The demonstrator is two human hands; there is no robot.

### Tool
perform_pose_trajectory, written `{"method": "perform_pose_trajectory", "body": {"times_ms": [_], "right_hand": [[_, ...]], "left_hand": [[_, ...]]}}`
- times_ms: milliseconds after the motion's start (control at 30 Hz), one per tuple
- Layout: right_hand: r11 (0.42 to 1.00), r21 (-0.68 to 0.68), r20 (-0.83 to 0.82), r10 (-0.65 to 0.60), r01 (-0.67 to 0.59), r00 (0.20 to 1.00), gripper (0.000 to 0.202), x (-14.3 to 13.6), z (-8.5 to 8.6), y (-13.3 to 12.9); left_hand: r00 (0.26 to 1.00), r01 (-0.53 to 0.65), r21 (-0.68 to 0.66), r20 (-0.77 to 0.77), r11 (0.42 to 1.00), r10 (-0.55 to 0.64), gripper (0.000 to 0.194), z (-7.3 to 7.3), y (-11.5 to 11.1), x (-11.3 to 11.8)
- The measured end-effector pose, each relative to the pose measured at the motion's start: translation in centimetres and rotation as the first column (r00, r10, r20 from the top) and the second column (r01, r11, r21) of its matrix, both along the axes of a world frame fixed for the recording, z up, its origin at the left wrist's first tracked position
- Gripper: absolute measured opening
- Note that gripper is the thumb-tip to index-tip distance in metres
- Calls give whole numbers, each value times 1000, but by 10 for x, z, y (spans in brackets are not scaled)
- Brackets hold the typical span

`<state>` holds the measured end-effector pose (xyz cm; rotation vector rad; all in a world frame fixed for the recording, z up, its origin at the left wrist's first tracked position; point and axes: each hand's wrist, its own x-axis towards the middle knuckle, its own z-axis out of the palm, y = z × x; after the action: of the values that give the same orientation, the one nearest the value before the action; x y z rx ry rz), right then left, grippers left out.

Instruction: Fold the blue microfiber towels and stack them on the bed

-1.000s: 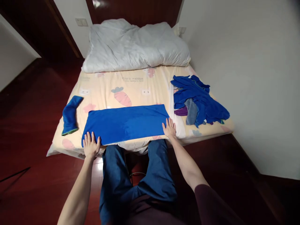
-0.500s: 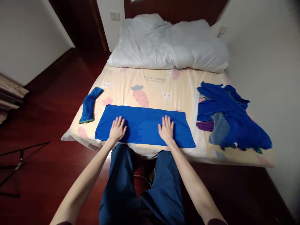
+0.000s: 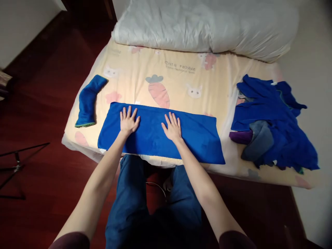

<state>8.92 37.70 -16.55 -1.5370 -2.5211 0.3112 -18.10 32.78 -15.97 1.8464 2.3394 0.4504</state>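
Note:
A blue towel (image 3: 153,133) lies spread flat in a long rectangle along the near edge of the bed. My left hand (image 3: 129,121) rests palm down on its left part, fingers spread. On the towel's middle, a little right of centre, my right hand (image 3: 172,128) lies flat with its fingers apart. Neither hand grips anything. Left of the towel is a rolled or folded blue cloth (image 3: 88,103) with a green edge. To the right sits a loose heap of blue cloths (image 3: 278,117), with a grey cloth (image 3: 259,140) and a purple cloth (image 3: 241,137) showing at its side.
The bed's sheet (image 3: 135,83) is pale with carrot and rabbit prints. A bulky white quilt (image 3: 202,27) lies across the far end. Black stand legs (image 3: 17,166) are on the dark red floor at the left; a wall rises at the right.
Both hands have slid forward over the towel, and the right hand also moved toward the left. The camera view has tilted down and come closer to the bed.

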Motion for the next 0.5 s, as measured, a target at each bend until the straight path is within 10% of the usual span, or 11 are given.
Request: {"method": "perform_pose_trajectory", "body": {"times_ms": [300, 500], "right_hand": [[916, 6, 99, -399, 400, 912, 69, 158, -22, 51], [892, 25, 120, -451, 452, 884, 70, 223, -29, 73]], "left_hand": [[983, -182, -35, -16, 983, 181, 73, 3, 15, -68], [986, -161, -21, -35, 987, 160, 75, -5, 32, -85]]}}
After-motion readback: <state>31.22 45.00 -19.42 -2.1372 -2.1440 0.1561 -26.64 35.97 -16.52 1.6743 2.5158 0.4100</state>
